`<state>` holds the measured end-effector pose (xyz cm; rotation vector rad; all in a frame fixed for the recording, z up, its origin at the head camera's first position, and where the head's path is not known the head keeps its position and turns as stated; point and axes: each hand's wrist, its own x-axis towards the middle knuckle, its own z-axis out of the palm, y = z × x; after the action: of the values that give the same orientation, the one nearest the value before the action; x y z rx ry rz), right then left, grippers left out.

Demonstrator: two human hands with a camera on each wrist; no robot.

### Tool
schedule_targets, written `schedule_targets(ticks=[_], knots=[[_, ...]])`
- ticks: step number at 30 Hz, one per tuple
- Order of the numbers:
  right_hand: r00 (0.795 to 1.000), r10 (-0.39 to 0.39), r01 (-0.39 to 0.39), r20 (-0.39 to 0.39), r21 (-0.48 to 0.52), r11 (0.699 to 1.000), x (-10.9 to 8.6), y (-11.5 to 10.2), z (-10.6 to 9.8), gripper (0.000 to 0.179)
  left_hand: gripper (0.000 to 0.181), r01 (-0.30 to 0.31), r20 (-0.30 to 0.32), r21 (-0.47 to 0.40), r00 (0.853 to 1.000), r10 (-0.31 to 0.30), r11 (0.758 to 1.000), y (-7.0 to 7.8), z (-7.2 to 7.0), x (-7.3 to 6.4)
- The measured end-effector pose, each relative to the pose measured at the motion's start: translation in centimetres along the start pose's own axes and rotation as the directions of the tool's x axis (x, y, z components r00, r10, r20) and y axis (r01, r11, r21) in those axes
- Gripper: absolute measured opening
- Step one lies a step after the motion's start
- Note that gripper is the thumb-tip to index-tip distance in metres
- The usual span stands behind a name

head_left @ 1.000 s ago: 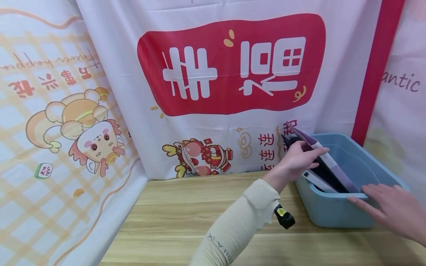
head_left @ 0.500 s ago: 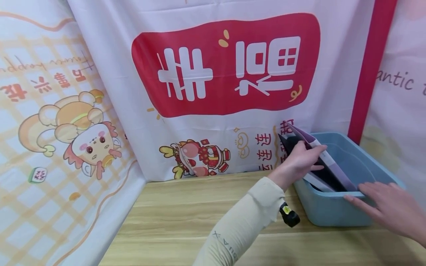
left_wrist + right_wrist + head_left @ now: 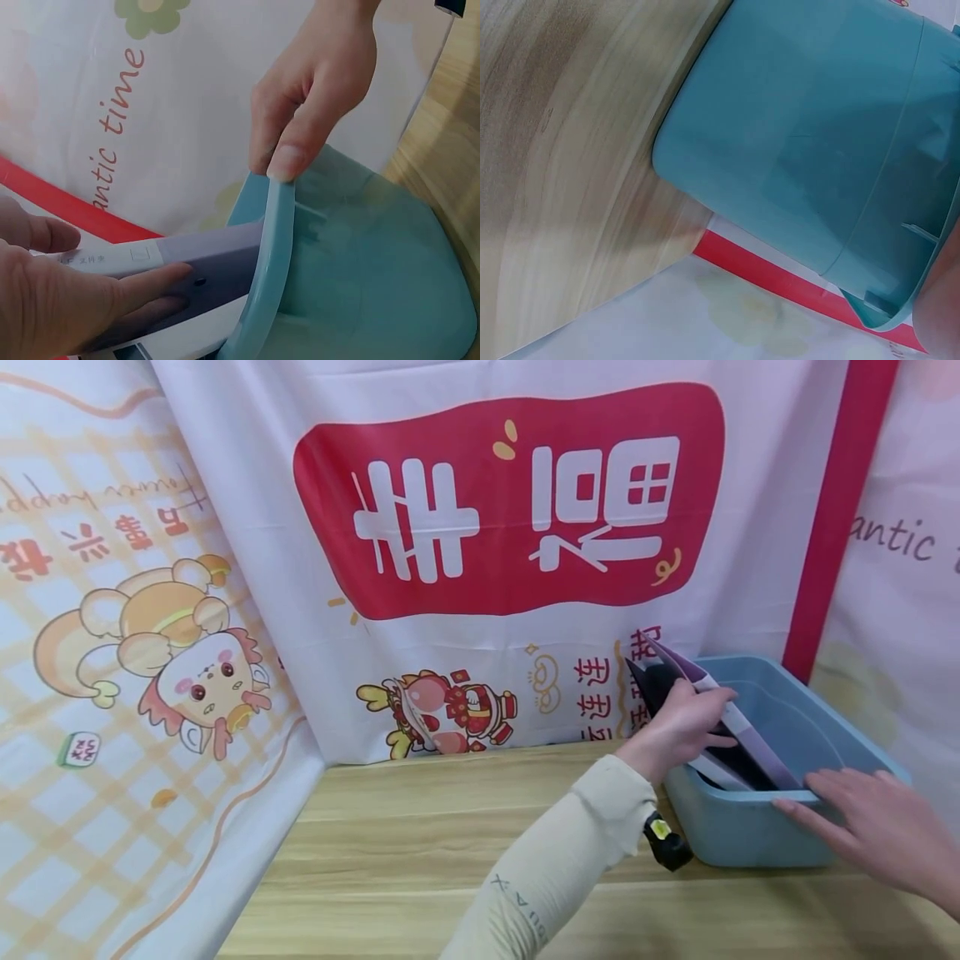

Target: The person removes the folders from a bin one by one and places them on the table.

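Our left hand (image 3: pixel 678 718) is grasping the purple file (image 3: pixel 759 745), which is leaning leftward in the bin (image 3: pixel 757 839), its upper end sticking out, perhaps being too long to lie flat. Our right hand (image 3: pixel 873 822) is pinching the near rim (image 3: pixel 750 795), presumably steadying things on the tabletop (image 3: pixel 450 843) (a white-edged file (image 3: pixel 193 328) is slanting alongside).
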<state>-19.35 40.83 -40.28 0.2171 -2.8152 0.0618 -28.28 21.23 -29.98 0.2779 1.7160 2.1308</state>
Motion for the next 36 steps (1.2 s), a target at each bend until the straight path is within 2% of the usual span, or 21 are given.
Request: schedule_targets(ticks=[4, 10, 16, 22, 31, 36], knots=[[1.0, 0.007, -0.007, 0.007, -0.003, 1.0, 0.0, 0.0, 0.1, 0.049, 0.021, -0.011, -0.065, -0.016, 0.998, 0.009, 1.0, -0.1, 0.6, 0.0], [1.0, 0.009, -0.009, 0.017, -0.006, 1.0, 0.1, -0.1, 0.1, 0.048, 0.022, 0.011, -0.166, 0.054, 0.986, -0.001, 0.998, 0.3, 0.6, -0.3], [1.0, 0.008, -0.008, 0.022, -0.005, 1.0, 0.1, -0.2, 0.1, 0.048, 0.021, 0.014, -0.205, 0.063, 0.979, 0.0, 0.998, 0.5, 0.3, -0.5], [1.0, 0.011, -0.01, 0.028, -0.009, 1.0, 0.1, -0.2, 0.1, 0.05, 0.019, -0.016, -0.18, 0.023, 0.983, 0.02, 1.0, 0.4, 0.2, -0.7], [1.0, -0.007, 0.007, -0.022, 0.003, 1.0, 0.2, -0.2, 0.1, 0.043, 0.013, -0.053, -0.123, 0.076, 0.99, 0.062, 0.996, 1.3, 0.2, -1.7], [1.0, 0.0, 0.001, -0.023, 0.006, 1.0, 0.1, -0.1, 0.1, 0.045, 0.017, -0.088, -0.079, 0.024, 0.993, 0.089, 0.996, 1.4, -0.4, -2.3]])
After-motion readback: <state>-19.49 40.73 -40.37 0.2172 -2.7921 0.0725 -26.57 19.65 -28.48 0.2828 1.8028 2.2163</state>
